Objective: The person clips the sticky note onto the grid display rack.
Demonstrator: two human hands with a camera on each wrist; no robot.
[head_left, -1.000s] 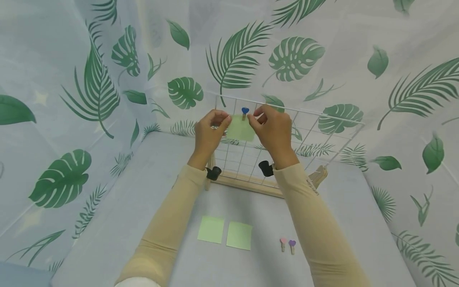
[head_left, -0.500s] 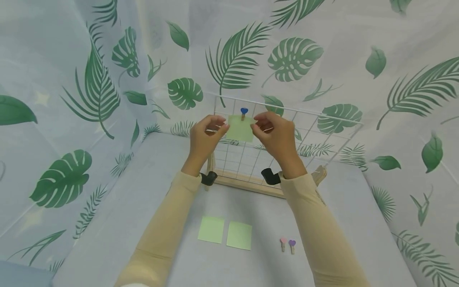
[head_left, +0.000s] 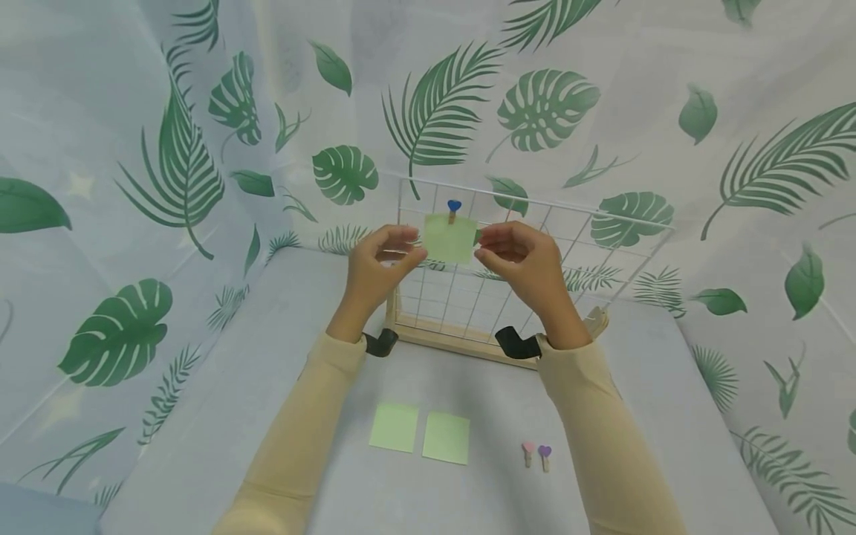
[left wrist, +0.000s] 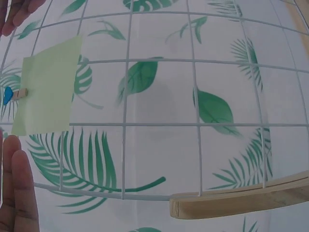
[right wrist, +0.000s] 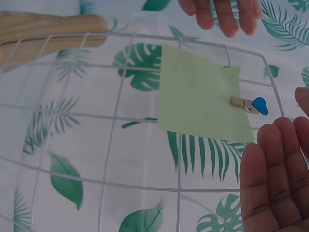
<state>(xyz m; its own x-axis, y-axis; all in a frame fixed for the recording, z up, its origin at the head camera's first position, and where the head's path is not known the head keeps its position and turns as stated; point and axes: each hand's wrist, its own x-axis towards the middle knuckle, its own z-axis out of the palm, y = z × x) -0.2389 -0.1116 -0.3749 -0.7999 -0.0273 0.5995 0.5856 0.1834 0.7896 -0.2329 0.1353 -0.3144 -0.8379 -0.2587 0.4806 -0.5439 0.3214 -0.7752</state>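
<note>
A pale green sticky note (head_left: 449, 241) hangs on the white wire grid (head_left: 535, 230), held at its top edge by a small wooden clothespin (right wrist: 245, 103) with a blue heart. My left hand (head_left: 380, 264) is beside the note's left edge, fingers loosely bent and gripping nothing. On the other side, my right hand (head_left: 528, 260) is likewise relaxed, thumb and fingers apart by the right edge. Whether a fingertip still touches the paper is hard to tell. Two more green notes, a left one (head_left: 394, 427) and a right one (head_left: 446, 438), lie on the table.
A pink heart clothespin (head_left: 528, 454) and a purple heart clothespin (head_left: 545, 458) lie at the right on the white table (head_left: 267, 416). The grid stands on a wooden base (head_left: 461, 346). Leaf-patterned curtains (head_left: 267, 111) surround the table.
Both hands have drawn apart from the note, the left to the left and the right to the right, and slightly down. The note stays hanging from the blue clothespin.
</note>
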